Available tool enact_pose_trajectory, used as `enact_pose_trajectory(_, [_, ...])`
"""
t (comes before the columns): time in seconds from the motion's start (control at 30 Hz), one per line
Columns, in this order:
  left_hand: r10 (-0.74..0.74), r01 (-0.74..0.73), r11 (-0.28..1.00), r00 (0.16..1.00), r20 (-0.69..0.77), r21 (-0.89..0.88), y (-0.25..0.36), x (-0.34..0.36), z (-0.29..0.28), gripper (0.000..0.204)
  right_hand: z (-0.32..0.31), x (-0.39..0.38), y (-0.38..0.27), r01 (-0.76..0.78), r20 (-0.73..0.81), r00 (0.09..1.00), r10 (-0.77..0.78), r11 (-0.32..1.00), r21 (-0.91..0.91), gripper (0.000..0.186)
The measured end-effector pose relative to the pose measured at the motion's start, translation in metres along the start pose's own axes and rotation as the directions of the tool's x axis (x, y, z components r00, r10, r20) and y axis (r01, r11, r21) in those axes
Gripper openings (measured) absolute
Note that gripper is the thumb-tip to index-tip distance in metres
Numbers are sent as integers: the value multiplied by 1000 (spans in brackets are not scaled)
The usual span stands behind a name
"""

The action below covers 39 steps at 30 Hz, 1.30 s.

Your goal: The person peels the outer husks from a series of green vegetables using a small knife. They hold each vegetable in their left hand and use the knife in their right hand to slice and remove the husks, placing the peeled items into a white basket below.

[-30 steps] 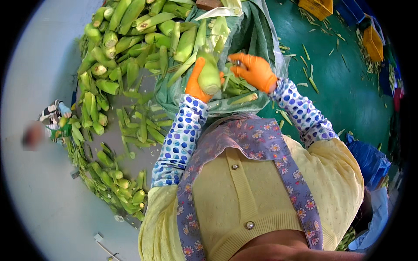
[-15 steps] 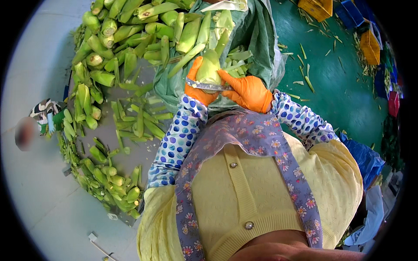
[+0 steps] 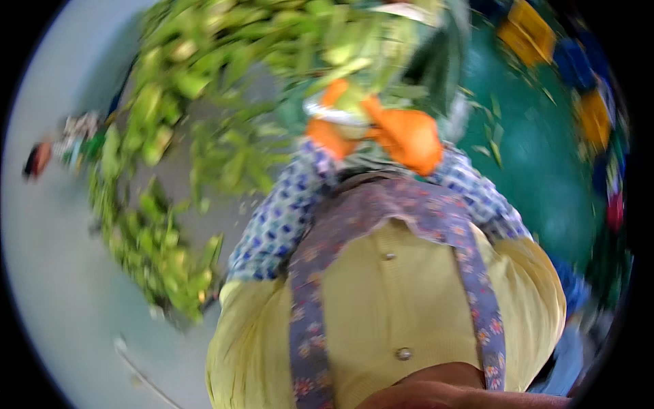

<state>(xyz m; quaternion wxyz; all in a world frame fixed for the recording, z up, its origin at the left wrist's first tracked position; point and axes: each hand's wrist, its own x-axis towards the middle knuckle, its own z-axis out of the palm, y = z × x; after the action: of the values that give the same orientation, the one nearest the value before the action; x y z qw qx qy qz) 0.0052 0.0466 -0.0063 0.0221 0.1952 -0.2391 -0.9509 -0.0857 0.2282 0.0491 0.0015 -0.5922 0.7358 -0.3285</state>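
In the blurred head view, my left hand [image 3: 328, 138], in an orange glove, is wrapped round a pale green ear of corn [image 3: 351, 101]. My right hand [image 3: 409, 140], also orange-gloved, is closed on a knife, whose silvery blade [image 3: 323, 113] lies across the lower end of the ear. Both hands are close together in front of my floral apron [image 3: 381, 192], over a green sheet [image 3: 443, 54] strewn with husk leaves.
A big heap of corn ears [image 3: 191, 82] curves round the left on a grey surface [image 3: 208, 245]. Another person [image 3: 75, 136] is beyond it. Yellow crates [image 3: 524, 34], a blue crate [image 3: 572, 61] and husk scraps [image 3: 497, 129] lie on the green floor [image 3: 531, 177] at right.
My right hand has come from apart on the right onto the corn with the knife, now slightly higher than half a second ago. The whole view has shifted and blurred.
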Motion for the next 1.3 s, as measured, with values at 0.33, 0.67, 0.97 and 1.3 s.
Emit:
enact_pose_trajectory(0.33, [-43, -19, 953, 979, -198, -304, 12, -50, 20, 41, 4, 16, 10, 122, -157, 977, -146, 981, -154, 54])
enact_pose_trajectory(0.67, [54, -15, 957, 990, 128, -289, -3, -120, -39, 82, 13, -12, 169, -603, -75, 714, 696, 665, 442, 75])
enact_pose_trajectory(0.97, [126, -140, 970, 989, 81, 197, -7, -72, 9, 61, 32, 30, 18, -564, 413, 826, 384, 550, 616, 59])
enact_pose_trajectory(1.3, [77, -50, 906, 996, -48, 420, -23, -56, 15, 77, 29, 10, 33, -522, 376, 850, 368, 494, 695, 48])
